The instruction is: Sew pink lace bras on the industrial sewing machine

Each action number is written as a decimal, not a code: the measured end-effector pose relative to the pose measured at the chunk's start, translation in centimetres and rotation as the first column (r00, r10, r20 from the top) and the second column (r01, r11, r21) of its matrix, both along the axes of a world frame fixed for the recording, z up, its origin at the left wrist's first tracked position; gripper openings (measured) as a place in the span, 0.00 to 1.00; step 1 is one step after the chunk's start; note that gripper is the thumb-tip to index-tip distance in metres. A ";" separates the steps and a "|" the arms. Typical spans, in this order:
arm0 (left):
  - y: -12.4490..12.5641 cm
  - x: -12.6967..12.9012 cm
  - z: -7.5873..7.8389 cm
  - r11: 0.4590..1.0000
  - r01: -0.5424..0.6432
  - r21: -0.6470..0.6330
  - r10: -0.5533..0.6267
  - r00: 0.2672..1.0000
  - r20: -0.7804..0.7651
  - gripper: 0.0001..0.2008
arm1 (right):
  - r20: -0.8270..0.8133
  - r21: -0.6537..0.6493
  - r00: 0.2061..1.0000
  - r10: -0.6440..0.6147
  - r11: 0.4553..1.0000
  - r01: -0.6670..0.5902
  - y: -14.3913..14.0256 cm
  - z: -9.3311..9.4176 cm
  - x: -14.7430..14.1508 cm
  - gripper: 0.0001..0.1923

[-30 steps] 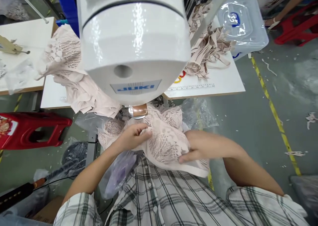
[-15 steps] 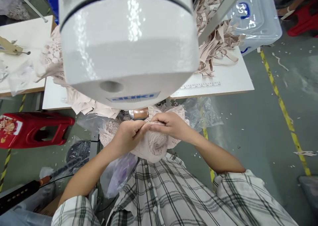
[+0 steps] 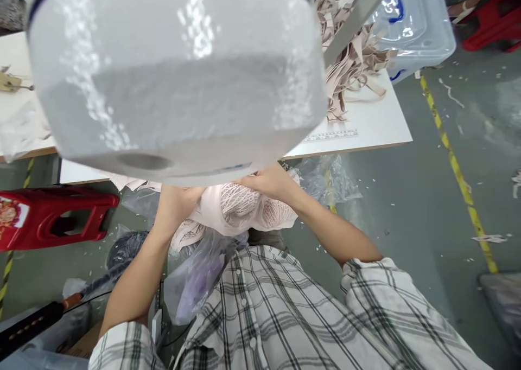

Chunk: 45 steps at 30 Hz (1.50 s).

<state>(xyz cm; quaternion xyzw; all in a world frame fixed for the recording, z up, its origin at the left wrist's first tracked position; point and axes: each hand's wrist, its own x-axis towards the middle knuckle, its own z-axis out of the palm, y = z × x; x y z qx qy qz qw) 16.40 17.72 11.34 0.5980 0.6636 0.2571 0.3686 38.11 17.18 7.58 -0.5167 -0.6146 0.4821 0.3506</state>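
Gripping the lace garment (image 3: 240, 210) under the machine head (image 3: 175, 71), left hand (image 3: 177, 202) and right hand (image 3: 271, 183); hidden fingertips risk needle contact.

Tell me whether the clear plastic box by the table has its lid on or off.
On. The clear plastic box shows its lid seated flat on top, blue handle in the middle.

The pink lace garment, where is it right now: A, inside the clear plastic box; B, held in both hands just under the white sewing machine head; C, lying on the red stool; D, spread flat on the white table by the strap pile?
B: the left hand and right hand both grip the pink lace garment directly below the sewing machine head.
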 end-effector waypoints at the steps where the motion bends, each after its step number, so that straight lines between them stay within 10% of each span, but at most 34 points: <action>1: 0.0 0.1 0.0 1.000 0.013 0.015 -0.012 1.000 -0.012 0.13 | -0.002 -0.004 1.000 0.001 1.000 -0.001 0.1 0.0 0.0 0.22; 8: 0.1 -0.3 -0.1 0.993 0.095 0.072 -0.090 0.993 -0.071 0.12 | -0.079 -0.086 0.996 -0.040 0.996 0.033 -0.5 -3.0 0.4 0.24; 12: 0.3 -1.0 -0.2 0.985 0.128 0.114 -0.120 0.990 -0.074 0.11 | -0.163 -0.143 0.979 0.122 0.979 -0.146 -3.0 -6.7 1.0 0.40; 18: 0.4 -1.9 -1.0 0.986 0.125 0.108 -0.114 0.988 -0.104 0.10 | -0.191 -0.470 0.921 0.339 0.792 -0.389 -6.0 -7.6 3.7 0.24; 27: -0.4 -0.9 -0.2 0.993 0.109 0.036 -0.106 0.992 -0.069 0.24 | -0.455 -0.552 0.888 0.070 0.760 -0.343 -7.4 -8.6 5.9 0.22; 32: -0.4 -2.0 -0.9 0.978 0.165 0.132 -0.146 0.979 -0.141 0.10 | -0.530 -0.540 0.841 -0.112 0.809 -0.232 -8.4 -8.5 6.7 0.24; 37: -4.0 -1.3 0.2 0.765 0.319 0.559 -0.142 0.931 -0.336 0.07 | -0.428 -0.400 0.903 -0.041 0.904 -0.149 -8.5 -5.8 7.9 0.23; 40: -7.0 1.5 1.9 0.437 0.574 0.692 -0.489 0.798 -0.353 0.18 | -0.324 -0.167 0.909 0.264 0.930 -0.329 -8.6 -1.8 7.0 0.18; 42: -8.0 3.1 2.6 0.263 0.716 0.646 -0.679 0.613 -0.403 0.25 | -0.255 -0.044 0.818 0.516 0.839 -0.543 -8.8 1.4 5.7 0.13; 45: -7.6 3.6 2.5 0.353 0.897 0.267 -0.841 0.429 -0.330 0.23 | -0.096 -0.065 0.715 0.693 0.712 -0.699 -8.8 4.8 3.8 0.12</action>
